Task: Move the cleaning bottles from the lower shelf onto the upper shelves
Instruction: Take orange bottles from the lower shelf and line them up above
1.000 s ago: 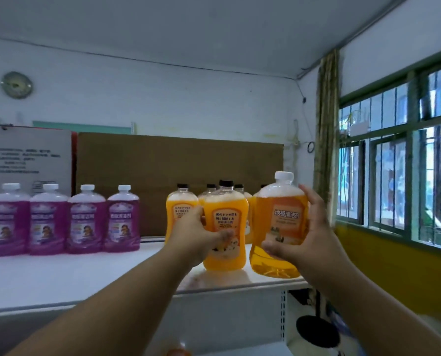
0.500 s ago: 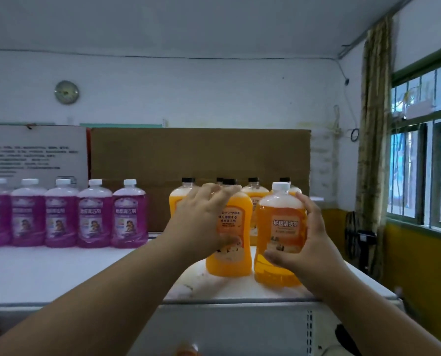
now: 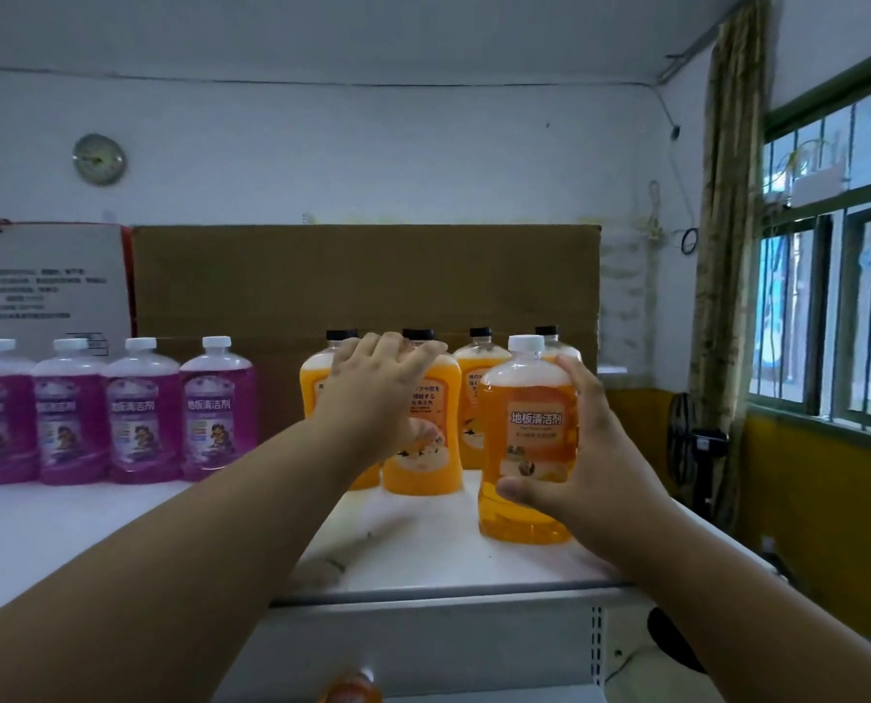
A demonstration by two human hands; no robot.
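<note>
Four purple plastic bottles with white caps [image 3: 141,413] stand in a row at the left of the white upper shelf [image 3: 93,540]. Right of them, the left hand [image 3: 380,398] lies with straight, loose fingers against the front of an opaque orange bottle with a black cap [image 3: 423,438], gripping nothing. Farther right, the right hand [image 3: 583,449] curls its fingers around a clear amber bottle with a white cap [image 3: 527,438] standing upright near the shelf's front edge.
</note>
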